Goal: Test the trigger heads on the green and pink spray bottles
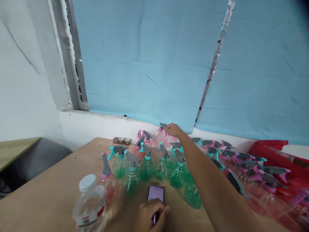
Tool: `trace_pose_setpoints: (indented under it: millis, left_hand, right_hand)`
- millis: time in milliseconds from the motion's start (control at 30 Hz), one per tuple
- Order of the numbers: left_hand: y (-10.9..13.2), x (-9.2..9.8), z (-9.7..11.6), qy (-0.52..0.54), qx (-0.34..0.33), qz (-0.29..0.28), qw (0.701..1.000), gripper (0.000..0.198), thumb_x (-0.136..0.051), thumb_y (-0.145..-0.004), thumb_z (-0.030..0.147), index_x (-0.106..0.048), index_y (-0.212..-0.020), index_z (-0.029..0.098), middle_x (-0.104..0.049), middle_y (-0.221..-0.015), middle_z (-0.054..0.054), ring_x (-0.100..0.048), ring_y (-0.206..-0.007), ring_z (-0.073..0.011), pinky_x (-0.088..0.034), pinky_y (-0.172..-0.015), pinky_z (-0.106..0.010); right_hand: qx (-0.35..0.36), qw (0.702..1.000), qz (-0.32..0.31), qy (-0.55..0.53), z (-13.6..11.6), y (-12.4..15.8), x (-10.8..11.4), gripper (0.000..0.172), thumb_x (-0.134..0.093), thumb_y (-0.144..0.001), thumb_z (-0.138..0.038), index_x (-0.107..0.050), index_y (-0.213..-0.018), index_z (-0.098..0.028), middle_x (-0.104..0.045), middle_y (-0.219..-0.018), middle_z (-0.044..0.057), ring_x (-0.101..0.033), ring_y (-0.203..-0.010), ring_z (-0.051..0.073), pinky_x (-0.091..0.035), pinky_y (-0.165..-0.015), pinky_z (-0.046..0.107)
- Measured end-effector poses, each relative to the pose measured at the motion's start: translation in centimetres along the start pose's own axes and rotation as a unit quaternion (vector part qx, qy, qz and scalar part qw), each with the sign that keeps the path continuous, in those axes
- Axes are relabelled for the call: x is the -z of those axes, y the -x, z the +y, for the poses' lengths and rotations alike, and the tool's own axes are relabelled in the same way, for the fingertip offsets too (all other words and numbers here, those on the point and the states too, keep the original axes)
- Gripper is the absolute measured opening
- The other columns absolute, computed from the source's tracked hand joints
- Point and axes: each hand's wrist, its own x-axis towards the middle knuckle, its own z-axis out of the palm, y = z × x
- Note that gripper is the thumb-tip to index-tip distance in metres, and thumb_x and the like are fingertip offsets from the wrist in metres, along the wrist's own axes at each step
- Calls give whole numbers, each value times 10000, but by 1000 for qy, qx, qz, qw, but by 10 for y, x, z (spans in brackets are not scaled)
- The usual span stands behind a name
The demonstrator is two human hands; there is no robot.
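Observation:
My right hand (173, 129) stretches to the back of the table, its fingers closed about the grey sprayer head of a spray bottle (160, 136) with a clear pinkish body. My fingers partly cover that head. Close to me, my left hand (154, 213) is loosely curled over the lower end of a phone (155, 192) with a lit screen; I see nothing held in it. Around the phone stand several green spray bottles (146, 169) with grey and turquoise heads. A pink spray bottle (109, 185) stands at their left.
A clear plastic jug (89, 206) with a white cap stands at the front left of the wooden table (55, 190). Many pink spray bottles (265, 196) crowd the right side beside red material (270, 148). Small blocks (121, 140) lie by the wall.

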Motion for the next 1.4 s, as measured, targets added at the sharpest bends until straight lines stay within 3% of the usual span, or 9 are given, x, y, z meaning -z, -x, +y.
trace_pose_setpoints:
  millis: [233,367,467,600,700,867,933,1167,1400]
  left_hand:
    - [1,-1,1,7,9,1,1000,496,-481,-1015,494,-607,-628,210,-587,-577,-15,-538,-545,-146,-355,-527,-254]
    - [2,2,7,5,22,23,999,437,-506,-1018,456,-665,-684,222,-618,-609,-18,-560,-570,-158,-385,-543,-263]
    - [3,8,9,-16,8,95,995,305,-517,-1019,404,-713,-855,237,-658,-729,-29,-601,-666,-179,-461,-620,-272]
    - [7,19,5,-98,-76,276,953,318,-620,-952,350,-616,-1246,231,-602,-1120,-99,-621,-998,-248,-542,-885,-384]
    - [9,24,9,-155,-133,330,922,540,-704,-881,336,-516,-1374,221,-494,-1262,-133,-542,-1217,-316,-506,-1021,-492]
    - [4,23,29,-192,-89,236,948,1013,-786,-806,436,-219,-1611,198,-366,-1510,-212,-370,-1445,-419,-406,-1126,-636]
    - [0,23,31,-176,-69,202,961,1078,-798,-799,455,-160,-1635,218,-392,-1545,-210,-413,-1440,-409,-419,-1127,-620]
    - [-2,40,20,-164,-30,130,977,614,-664,-926,414,-478,-1482,234,-618,-1428,-138,-581,-1321,-333,-469,-1097,-519]
    - [35,57,15,-189,-1,142,972,569,-605,-955,476,-473,-1441,212,-596,-1420,-157,-542,-1344,-351,-441,-1104,-559]
  right_hand:
    - [8,992,121,-31,-14,22,57,410,-463,-1014,-413,-721,-838,-147,-719,-826,83,-646,-780,181,-357,-601,234]
    - [55,960,260,-92,-18,60,95,453,-455,-1009,-439,-695,-771,-138,-635,-714,35,-596,-702,150,-371,-613,227]
    - [74,949,278,-130,-23,106,117,505,-417,-1024,-468,-699,-788,-122,-567,-642,3,-569,-655,137,-389,-631,238]
    - [68,970,196,-124,-42,178,133,473,-465,-1007,-468,-654,-707,-156,-486,-565,-28,-481,-543,104,-350,-586,238]
    - [54,988,117,-82,-59,223,129,436,-554,-953,-417,-556,-580,-190,-413,-485,-47,-386,-462,90,-274,-521,239]
    - [75,996,26,-34,-78,266,94,397,-599,-881,-353,-505,-526,-202,-506,-512,-18,-400,-480,108,-230,-517,270]
    - [77,996,18,-30,-82,276,78,386,-604,-863,-343,-498,-519,-202,-536,-545,-5,-395,-498,112,-217,-523,278]
    - [97,986,-4,-133,-78,294,59,479,-557,-939,-414,-509,-508,-210,-488,-491,-14,-395,-485,115,-237,-537,297]
    - [9,977,-23,-214,-36,288,45,399,-539,-931,-371,-647,-586,-202,-541,-462,-8,-476,-430,137,-310,-521,287]
